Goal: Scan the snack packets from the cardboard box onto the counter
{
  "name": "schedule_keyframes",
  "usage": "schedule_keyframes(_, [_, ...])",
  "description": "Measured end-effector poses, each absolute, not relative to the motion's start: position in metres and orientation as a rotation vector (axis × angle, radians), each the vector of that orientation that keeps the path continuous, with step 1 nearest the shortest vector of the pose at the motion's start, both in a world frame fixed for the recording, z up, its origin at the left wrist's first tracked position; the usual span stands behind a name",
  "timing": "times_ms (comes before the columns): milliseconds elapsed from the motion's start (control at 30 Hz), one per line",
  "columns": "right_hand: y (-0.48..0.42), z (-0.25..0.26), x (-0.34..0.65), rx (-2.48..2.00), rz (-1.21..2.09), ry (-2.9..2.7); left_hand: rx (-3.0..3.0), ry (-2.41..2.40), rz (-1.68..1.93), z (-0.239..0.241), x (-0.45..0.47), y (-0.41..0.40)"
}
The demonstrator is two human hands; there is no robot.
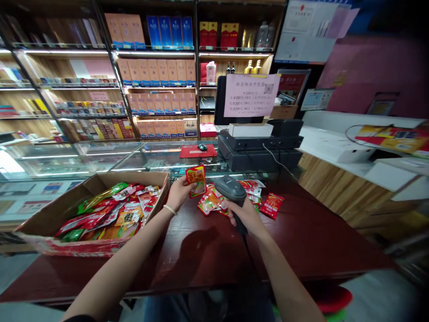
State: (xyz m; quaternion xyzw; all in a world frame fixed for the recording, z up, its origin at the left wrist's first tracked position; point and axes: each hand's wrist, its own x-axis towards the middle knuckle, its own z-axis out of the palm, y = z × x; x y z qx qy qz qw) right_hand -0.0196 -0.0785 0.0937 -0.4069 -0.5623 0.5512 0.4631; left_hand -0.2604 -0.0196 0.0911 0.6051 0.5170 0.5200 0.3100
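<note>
Pinched in my left hand [180,193] is a small red and yellow snack packet [196,180], raised above the table with its printed back towards me. My right hand [247,213] is wrapped round the handle of a dark grey barcode scanner [230,188], whose head points left towards that packet. Under and behind the scanner lies a loose pile of snack packets [210,201], partly hidden by it. One red packet [271,205] rests apart at the pile's right. Left of my left forearm stands an open cardboard box [97,253] holding many mixed snack packets [110,217].
The dark red wooden table [201,264] meets a glass counter [157,156] at its far side. A cash drawer [261,156] with a monitor and a paper sign [251,95] stands there. A mouse [202,147] sits on a red mat [187,152]. Stocked shelves [154,53] line the back.
</note>
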Motion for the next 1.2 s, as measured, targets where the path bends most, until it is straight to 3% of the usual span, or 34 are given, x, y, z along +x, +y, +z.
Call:
schedule_keyframes(367, [-0.089, 0.064, 0.089, -1.106, 1.142, -1.002, 1.946, 1.250, 0.954, 0.051, -0.130, 0.003])
schedule_keyframes(733, [-0.119, 0.050, 0.185, -1.143, 1.003, -0.800, 2.328, 1.284, 1.038, 0.026, 0.042, 0.047])
schedule_keyframes(967, [-0.123, 0.045, 0.191, -1.118, 0.999, -0.791, 2.488, 1.095, 0.476, -0.010, 0.071, 0.041])
schedule_keyframes(1200, [-0.118, 0.049, 0.181, -1.110, 1.015, -0.821, 2.312, 1.060, 0.803, 0.008, 0.036, 0.036])
